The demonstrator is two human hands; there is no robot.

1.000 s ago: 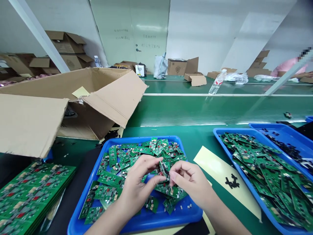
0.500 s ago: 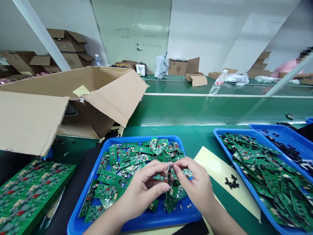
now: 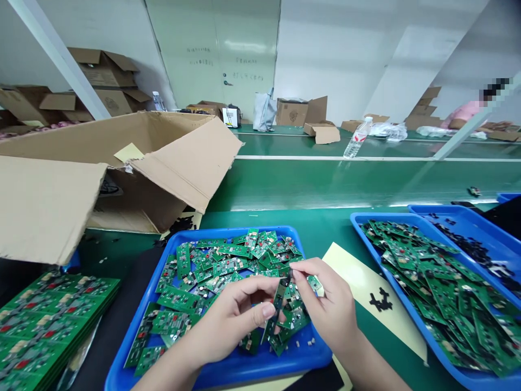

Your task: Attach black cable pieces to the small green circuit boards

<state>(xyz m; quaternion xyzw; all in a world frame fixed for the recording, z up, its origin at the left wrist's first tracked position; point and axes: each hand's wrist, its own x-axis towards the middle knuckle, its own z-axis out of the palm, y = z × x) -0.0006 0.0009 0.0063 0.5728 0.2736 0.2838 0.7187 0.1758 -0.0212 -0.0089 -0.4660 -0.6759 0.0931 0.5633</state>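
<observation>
Both my hands work over a blue tray point(image 3: 122, 358) filled with several small green circuit boards point(image 3: 220, 260). My left hand point(image 3: 232, 320) pinches a small green circuit board point(image 3: 279, 304) held on edge, thumb on its lower part. My right hand point(image 3: 331, 309) grips the same board at its top with fingertips, and other small boards show inside its palm. Both hands hover just above the tray's right half.
A large open cardboard box point(image 3: 122, 168) lies at the left. A stack of green board panels point(image 3: 44, 320) sits at bottom left. Two more blue trays point(image 3: 407, 304) stand at the right, a yellow sheet point(image 3: 366, 288) with black parts between. A person in pink point(image 3: 468, 111) works far right.
The board between my fingers has turned from flat to edge-on and dropped slightly lower. My hands have moved a little toward me; the camera shifted slightly.
</observation>
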